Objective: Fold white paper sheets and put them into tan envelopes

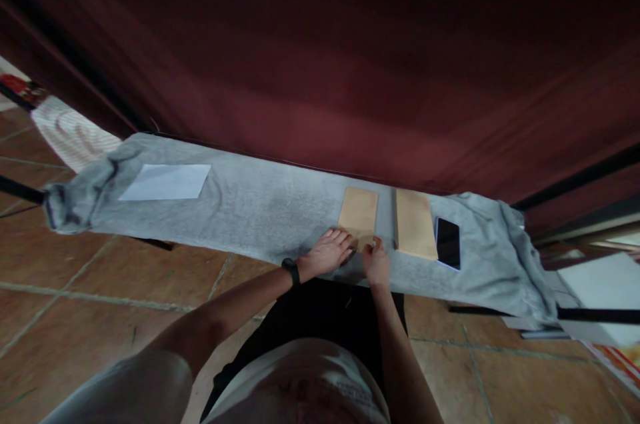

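Observation:
A tan paper envelope [359, 209] lies flat on the grey cloth in front of me. My left hand [329, 252], with a dark watch on its wrist, rests on the envelope's lower left part, fingers stretched out and flat. At the near right corner, my right hand [376, 263] is closed, thumb and fingers pinching the envelope's edge. Part of the near edge is hidden by my hands. Just to the right sits a thick stack of similar tan envelopes [416, 224], apart from my right hand.
A dark-screened phone [449, 243] lies right of the stack. At the far left is a white sheet of paper [167, 182]. The grey cloth [265, 204] covers a narrow surface, bunched at both ends. A dark red panel [320, 91] rises behind it.

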`<act>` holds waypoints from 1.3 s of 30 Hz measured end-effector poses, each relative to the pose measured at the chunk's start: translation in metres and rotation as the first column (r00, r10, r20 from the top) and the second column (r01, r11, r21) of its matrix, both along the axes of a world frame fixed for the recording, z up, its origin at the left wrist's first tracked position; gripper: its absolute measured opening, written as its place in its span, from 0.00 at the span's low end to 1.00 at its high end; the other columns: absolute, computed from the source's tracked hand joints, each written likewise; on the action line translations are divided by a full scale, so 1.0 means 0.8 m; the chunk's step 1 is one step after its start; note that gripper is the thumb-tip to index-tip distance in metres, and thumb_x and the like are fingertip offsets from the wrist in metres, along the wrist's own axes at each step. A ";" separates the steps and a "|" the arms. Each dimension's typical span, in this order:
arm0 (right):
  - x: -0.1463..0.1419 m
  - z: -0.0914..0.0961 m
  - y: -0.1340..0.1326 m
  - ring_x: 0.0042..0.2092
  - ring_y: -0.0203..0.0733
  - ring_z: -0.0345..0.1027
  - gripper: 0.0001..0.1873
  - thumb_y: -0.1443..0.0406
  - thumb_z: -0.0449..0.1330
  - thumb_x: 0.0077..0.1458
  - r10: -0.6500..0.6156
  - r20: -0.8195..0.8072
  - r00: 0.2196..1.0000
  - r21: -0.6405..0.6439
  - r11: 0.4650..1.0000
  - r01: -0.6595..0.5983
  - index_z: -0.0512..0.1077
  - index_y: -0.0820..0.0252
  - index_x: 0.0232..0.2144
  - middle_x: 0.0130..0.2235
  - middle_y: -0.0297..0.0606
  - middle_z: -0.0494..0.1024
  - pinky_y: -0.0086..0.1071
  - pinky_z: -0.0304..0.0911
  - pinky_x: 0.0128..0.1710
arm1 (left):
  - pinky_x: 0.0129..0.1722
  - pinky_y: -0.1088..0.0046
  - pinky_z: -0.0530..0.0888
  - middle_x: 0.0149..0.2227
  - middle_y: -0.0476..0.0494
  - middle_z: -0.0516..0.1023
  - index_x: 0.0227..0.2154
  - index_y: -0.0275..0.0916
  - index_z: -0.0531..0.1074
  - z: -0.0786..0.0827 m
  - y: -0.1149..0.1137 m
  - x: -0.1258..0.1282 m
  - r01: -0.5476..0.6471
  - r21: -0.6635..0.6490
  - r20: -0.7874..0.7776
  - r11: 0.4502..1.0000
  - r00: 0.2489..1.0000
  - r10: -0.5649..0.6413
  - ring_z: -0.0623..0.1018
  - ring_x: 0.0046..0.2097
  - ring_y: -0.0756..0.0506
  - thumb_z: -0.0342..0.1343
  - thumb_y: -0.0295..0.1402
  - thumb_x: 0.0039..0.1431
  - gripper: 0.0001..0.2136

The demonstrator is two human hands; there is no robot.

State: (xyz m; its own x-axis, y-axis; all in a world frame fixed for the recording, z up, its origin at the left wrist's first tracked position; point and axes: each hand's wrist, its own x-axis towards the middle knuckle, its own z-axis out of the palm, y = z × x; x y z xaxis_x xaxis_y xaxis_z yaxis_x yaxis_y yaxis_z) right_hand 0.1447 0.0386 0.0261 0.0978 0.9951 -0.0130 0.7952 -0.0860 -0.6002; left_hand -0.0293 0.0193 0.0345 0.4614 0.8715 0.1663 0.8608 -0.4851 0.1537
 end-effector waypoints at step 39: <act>-0.002 0.020 -0.015 0.33 0.41 0.76 0.17 0.64 0.49 0.68 0.047 0.289 0.956 -0.106 0.994 -0.017 0.69 0.59 0.55 0.33 0.41 0.81 0.27 0.61 0.32 | 0.70 0.58 0.46 0.70 0.41 0.58 0.67 0.37 0.58 -0.026 0.082 0.046 0.130 0.048 -0.032 0.990 0.991 -0.128 0.55 0.71 0.42 0.37 0.41 0.73 0.25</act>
State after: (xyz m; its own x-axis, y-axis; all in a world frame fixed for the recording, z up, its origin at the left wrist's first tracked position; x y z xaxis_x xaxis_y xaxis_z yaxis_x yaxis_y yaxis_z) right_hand 0.1432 0.0265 0.0419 0.0808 0.9927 -0.0892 0.9374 -0.1061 -0.3318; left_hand 0.0076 0.0849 0.0139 0.5746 0.7954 0.1928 0.7944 -0.5987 0.1023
